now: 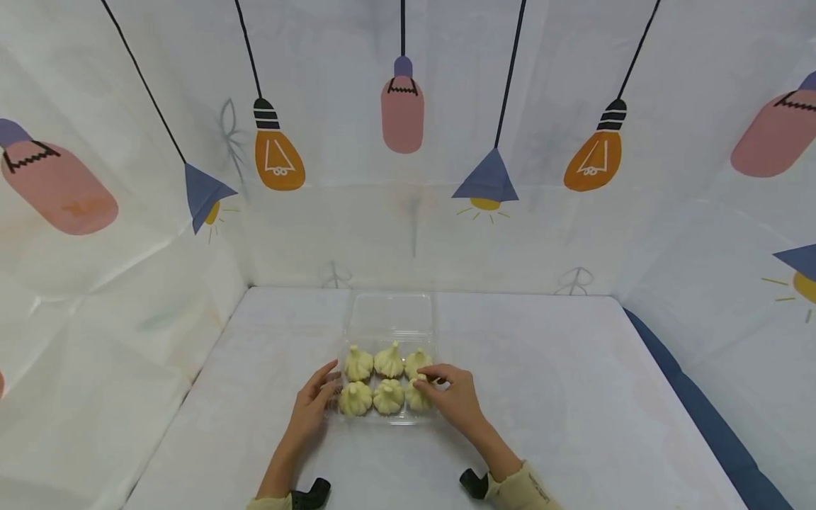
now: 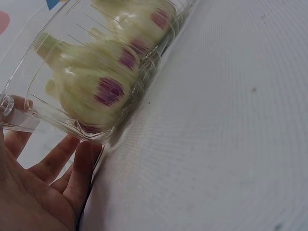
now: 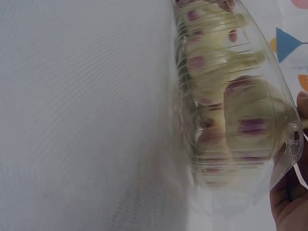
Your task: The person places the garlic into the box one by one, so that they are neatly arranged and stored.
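Observation:
A clear plastic clamshell box [image 1: 392,423] stands on the white table with its lid [image 1: 391,313] folded back, away from me. Pale garlic bulbs [image 1: 388,397] with purple patches sit in it in two rows, most with their stems up. My left hand [image 1: 310,407] rests along the box's left side, and in the left wrist view its fingers [image 2: 82,166] touch the plastic near the lower corner. My right hand [image 1: 456,398] reaches over the right wall. Its thumb and fingertips pinch the top of the garlic bulb [image 1: 417,401] in the front right corner.
White cloth [image 1: 542,382] covers the table. Behind it and at both sides hang pale sheets printed with lamps and bulbs [image 1: 280,163]. Blue fabric [image 1: 695,404] shows past the right edge. Dark wrist-worn devices [image 1: 312,494] sit near both cuffs.

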A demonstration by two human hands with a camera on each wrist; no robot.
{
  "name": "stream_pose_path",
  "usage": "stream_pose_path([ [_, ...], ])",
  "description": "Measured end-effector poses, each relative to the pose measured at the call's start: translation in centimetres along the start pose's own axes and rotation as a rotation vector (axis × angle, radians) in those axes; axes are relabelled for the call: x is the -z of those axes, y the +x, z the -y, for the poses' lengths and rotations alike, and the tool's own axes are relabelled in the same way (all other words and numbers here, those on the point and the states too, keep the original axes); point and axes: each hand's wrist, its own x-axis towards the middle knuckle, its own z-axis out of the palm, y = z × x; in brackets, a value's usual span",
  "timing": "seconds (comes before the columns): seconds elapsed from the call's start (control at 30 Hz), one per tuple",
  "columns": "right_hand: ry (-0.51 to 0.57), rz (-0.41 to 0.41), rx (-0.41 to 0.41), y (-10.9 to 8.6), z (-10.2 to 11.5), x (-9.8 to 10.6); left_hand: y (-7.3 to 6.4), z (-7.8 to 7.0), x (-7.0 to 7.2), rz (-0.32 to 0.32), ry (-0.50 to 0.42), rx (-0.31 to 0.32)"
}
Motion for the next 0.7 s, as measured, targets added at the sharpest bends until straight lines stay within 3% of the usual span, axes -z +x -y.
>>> stream_pose_path([
  [0.13,0.014,0.015,-0.021,-0.23,-0.59,0.10,-0.17,-0.19,-0.06,0.008,-0.018,-0.001],
  [0.43,-0.033,0.008,0.038,-0.20,-1.02,0.01,-0.09,-0.08,-0.11,0.004,-0.020,-0.007],
  [0.7,-0.050,0.026,0.007,-0.25,-0.72,-0.06,-0.14,-0.07,-0.15,0.002,-0.017,-0.001],
])
